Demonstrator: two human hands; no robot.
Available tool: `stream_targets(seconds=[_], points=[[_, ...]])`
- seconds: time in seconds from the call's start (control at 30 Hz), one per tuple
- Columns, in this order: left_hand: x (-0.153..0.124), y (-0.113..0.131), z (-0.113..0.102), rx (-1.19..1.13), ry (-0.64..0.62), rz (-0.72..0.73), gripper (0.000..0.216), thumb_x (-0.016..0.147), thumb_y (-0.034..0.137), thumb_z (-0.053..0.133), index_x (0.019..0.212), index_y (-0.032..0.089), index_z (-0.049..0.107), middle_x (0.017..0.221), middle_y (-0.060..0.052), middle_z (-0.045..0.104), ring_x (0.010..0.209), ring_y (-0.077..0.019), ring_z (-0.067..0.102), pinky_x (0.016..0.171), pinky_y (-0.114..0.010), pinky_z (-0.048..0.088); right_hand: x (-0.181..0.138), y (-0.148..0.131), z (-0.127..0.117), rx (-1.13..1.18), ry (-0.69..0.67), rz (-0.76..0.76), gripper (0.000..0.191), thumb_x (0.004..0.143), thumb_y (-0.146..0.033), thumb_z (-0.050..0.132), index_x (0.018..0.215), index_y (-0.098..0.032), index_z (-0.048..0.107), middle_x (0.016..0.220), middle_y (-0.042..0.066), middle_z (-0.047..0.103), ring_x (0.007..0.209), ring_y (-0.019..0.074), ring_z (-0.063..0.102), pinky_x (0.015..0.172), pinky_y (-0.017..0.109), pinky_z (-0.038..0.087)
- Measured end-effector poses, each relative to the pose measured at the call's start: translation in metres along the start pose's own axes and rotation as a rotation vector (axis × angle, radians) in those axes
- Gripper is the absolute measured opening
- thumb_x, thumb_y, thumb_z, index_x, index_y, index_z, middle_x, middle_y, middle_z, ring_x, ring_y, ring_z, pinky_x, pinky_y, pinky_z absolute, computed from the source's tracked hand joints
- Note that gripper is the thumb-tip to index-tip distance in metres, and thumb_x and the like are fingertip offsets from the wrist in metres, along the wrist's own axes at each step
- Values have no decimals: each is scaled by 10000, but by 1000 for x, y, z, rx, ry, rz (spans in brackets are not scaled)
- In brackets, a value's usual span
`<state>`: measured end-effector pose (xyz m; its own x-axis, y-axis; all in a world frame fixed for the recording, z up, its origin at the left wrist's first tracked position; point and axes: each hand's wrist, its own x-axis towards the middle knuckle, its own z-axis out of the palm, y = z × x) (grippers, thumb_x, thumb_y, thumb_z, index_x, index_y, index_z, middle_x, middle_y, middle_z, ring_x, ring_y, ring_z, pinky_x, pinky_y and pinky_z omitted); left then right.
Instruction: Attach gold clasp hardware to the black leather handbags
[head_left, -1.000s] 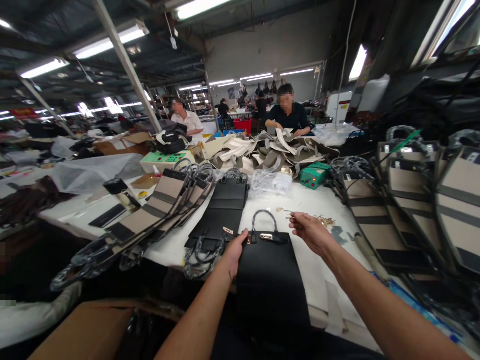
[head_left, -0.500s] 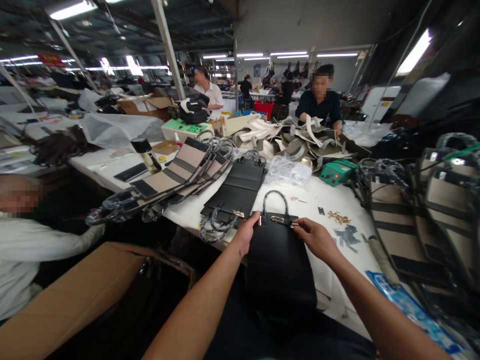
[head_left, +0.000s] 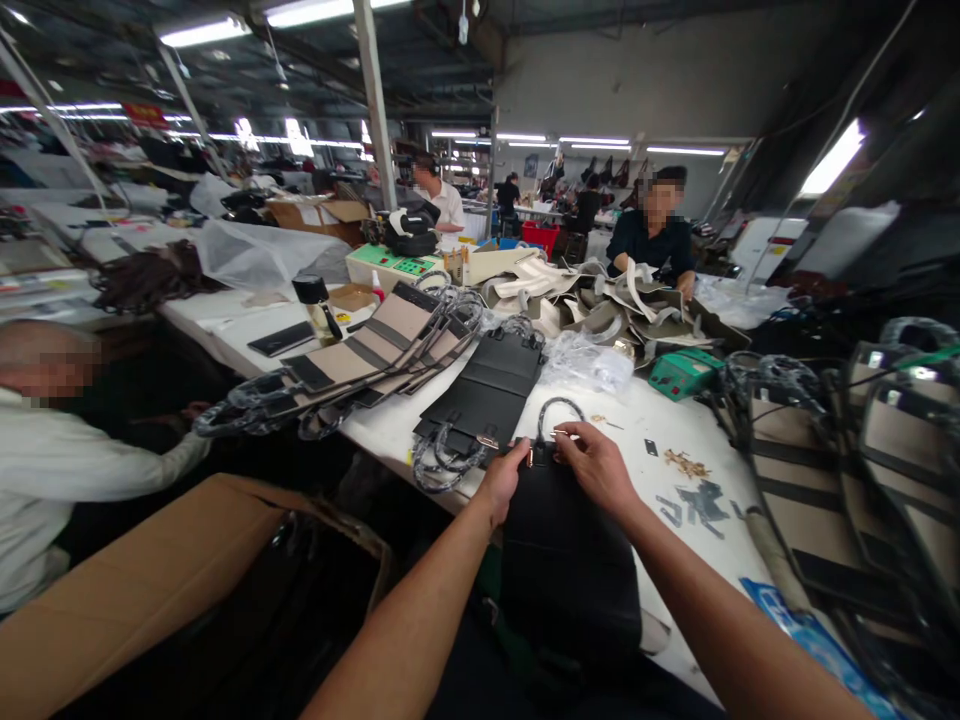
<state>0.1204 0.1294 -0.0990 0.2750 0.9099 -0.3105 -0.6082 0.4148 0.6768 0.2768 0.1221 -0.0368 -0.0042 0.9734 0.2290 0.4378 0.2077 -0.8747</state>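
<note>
A black handbag (head_left: pixel 570 570) hangs over the table's front edge towards me, its plastic-wrapped handle (head_left: pixel 559 402) standing up at the top. My left hand (head_left: pixel 504 485) grips the bag's upper left corner, thumb on top beside a small shiny metal fitting (head_left: pixel 530 457). At the middle of the top edge, my right hand (head_left: pixel 598 466) pinches a gold-coloured metal clasp (head_left: pixel 558 433), which its fingers partly cover. Just left of my hands lies another black bag (head_left: pixel 480 390), opened flat, with a metal clasp (head_left: pixel 487 441) on its near edge.
Beige-lined bag pieces are stacked left (head_left: pixel 367 345) and right (head_left: pixel 795 470). Gold metal parts (head_left: pixel 686 463) and dark strips (head_left: pixel 701 505) lie on the white table (head_left: pixel 637 530). A green box (head_left: pixel 684 373) stands behind. A cardboard box (head_left: pixel 172 560) is at lower left; co-workers sit left and opposite.
My right hand has moved left from the bag's right corner to the clasp at the middle. My left hand keeps its hold on the left corner. The view has shifted slightly.
</note>
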Motion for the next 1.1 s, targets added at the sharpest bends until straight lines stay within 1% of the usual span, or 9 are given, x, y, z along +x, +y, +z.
stream_targets(seconds=[0.1,0.23,0.33,0.47,0.57,0.67,0.83,0.97,1.1], points=[[1,0,-1,45,12,93,362,741,437,758,958,154,696,750,-53,726,676,-213,693,694,-324,550,2,-13,-11,-52,-64,50,334,860,-534,608,943,-225,703,843,19,698,583,162,616,579,295,489],[0,0,-1,65,27,118,298,729,392,759,908,164,693,737,-28,718,668,-198,674,670,-297,533,-1,-26,-65,-6,-309,180,353,822,-536,671,939,-206,716,742,9,685,579,148,592,561,267,451],[-2,0,1,65,17,90,301,742,382,745,949,170,691,760,-30,727,687,-207,684,684,-310,543,-6,-17,-99,-36,-418,292,367,786,-538,710,908,-194,749,745,31,702,619,160,596,536,259,419],[-3,4,3,22,-16,-46,286,738,361,747,940,168,685,744,-42,733,643,-208,690,674,-326,557,-23,14,-96,-108,-227,214,290,744,-490,739,841,-221,787,879,46,736,777,206,639,648,293,473],[-2,9,2,27,-36,-226,285,743,395,731,865,139,697,698,-71,731,593,-213,686,655,-334,562,-35,35,-70,-28,-38,329,339,782,-505,678,921,-212,777,770,28,713,664,184,619,584,289,455],[-1,13,0,96,17,-306,312,748,434,725,821,131,711,662,-76,726,550,-210,675,608,-322,553,-42,49,-51,37,31,401,334,809,-493,629,935,-208,750,680,0,676,582,165,583,543,279,429],[0,13,4,216,22,-282,353,731,415,771,904,110,736,711,-89,748,609,-232,704,649,-335,562,-47,53,-52,-65,105,363,232,812,-425,624,878,-228,726,729,-3,712,648,182,637,625,291,458],[-1,9,9,198,42,-141,409,731,351,777,1083,150,717,829,-65,772,753,-243,737,764,-350,576,-56,46,-57,-115,156,300,209,833,-415,618,840,-234,722,769,13,721,671,193,634,634,300,452],[-2,5,8,180,82,-41,417,730,336,771,1110,174,712,884,-41,774,851,-243,738,841,-352,564,-66,36,-54,-130,257,224,192,862,-409,611,839,-247,710,773,29,703,645,196,604,617,316,454]])
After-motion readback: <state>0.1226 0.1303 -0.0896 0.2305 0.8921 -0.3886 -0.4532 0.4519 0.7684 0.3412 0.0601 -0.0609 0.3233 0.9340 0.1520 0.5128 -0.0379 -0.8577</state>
